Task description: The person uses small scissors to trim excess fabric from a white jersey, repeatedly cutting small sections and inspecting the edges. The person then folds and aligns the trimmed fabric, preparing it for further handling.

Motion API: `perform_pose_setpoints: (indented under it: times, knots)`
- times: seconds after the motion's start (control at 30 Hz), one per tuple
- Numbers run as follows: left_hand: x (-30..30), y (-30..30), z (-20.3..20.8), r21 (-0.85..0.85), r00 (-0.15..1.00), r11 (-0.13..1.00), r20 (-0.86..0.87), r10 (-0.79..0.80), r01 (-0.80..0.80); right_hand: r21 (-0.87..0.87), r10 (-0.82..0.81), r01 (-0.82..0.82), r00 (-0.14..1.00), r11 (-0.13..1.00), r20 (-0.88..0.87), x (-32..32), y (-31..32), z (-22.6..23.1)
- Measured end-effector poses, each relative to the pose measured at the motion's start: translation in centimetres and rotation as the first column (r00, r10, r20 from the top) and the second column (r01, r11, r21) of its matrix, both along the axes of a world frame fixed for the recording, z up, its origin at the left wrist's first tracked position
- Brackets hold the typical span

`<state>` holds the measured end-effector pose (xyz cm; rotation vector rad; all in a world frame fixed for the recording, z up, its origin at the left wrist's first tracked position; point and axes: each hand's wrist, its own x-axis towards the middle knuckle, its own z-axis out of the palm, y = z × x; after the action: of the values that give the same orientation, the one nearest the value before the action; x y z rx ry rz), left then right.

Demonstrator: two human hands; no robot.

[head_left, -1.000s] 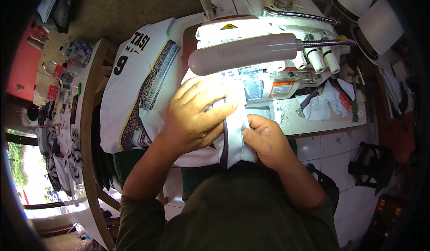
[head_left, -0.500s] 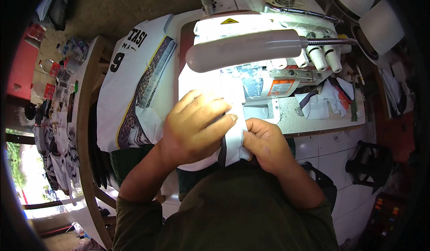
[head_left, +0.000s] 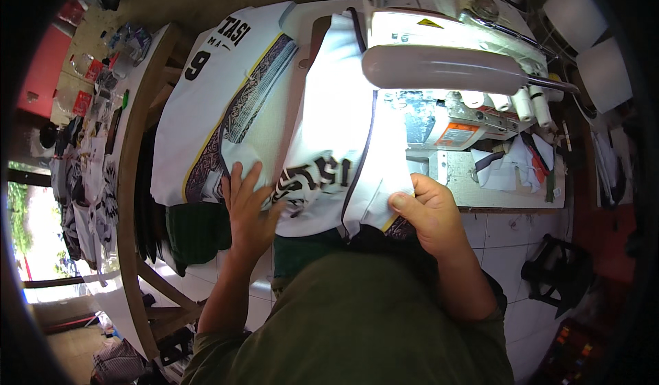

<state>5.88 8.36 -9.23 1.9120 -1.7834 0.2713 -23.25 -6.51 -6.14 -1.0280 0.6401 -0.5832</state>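
Note:
A white sports jersey with dark lettering and dark-edged trim spreads from the sewing machine's front down to my lap. Its near right edge is pinched between thumb and fingers of my right hand; a patterned dark strip with a yellow line hangs just below. My left hand, fingers spread, is at the jersey's left edge, next to a stack of similar white jersey pieces. Whether its fingertips touch the cloth is hard to tell. The sewing machine stands ahead to the right, partly behind a long grey lamp.
White fabric scraps lie on the machine table's right side. Large white thread cones stand at the far right. A wooden-framed table runs along the left. A black stool stands on the tiled floor at right.
The jersey has opened out, exposing its lettering. My left hand has moved left, off the cloth strip, and its fingers have spread. My right hand has shifted right, still pinching cloth. The view has shifted left.

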Motion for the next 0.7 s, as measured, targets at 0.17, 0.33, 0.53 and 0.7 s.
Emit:
perform_pose_setpoints:
  times: [0.17, 0.33, 0.53, 0.7]
  knots:
    - [7.0, -1.2, 5.4, -0.412, 0.982, 0.894, -0.003, 0.19, -0.174, 0.303, -0.037, -0.065, 0.947, 0.951, 0.318, 1.0, 1.4, -0.8]
    - [7.1, -16.4, 16.6, -0.493, 0.901, 0.845, 0.433, 0.033, 0.206, 0.226, -0.01, -0.039, 0.977, 0.973, 0.214, 2.4, 3.5, -1.7]
    - [-2.8, -10.0, 10.2, -0.103, 0.874, 0.908, -0.245, -0.419, 0.406, 0.204, -0.108, 0.092, 0.992, 0.975, 0.068, 1.9, 4.9, -3.0]
    - [-6.1, -5.7, 4.4, -0.259, 0.924, 0.943, -0.265, -0.277, 0.209, 0.156, -0.129, 0.119, 0.99, 0.981, 0.056, 1.0, 5.0, -4.1]
